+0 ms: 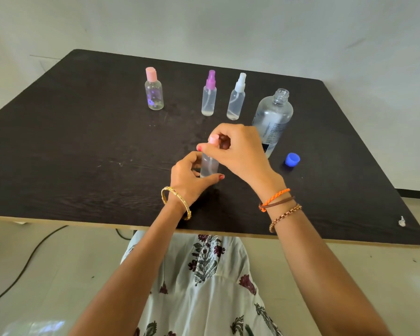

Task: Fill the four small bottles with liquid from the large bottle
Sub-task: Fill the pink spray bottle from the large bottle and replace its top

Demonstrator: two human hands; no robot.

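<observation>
A small clear spray bottle (209,166) with a pink top (214,139) stands upright at the table's middle front. My left hand (189,177) grips its body low down. My right hand (238,147) pinches the pink top from above. Behind stand three other small bottles: one with a pink flip cap and purple flowers (153,89), one with a purple sprayer (209,94), one with a white sprayer (237,100). The large clear bottle (273,117) stands uncapped at the right, partly hidden by my right hand. Its blue cap (292,162) lies on the table to the right.
The dark wooden table (83,146) has its front edge close to my body. A small white scrap (401,221) lies near the front right corner. A black cable (34,258) runs over the floor at the left. A white wall stands behind the table.
</observation>
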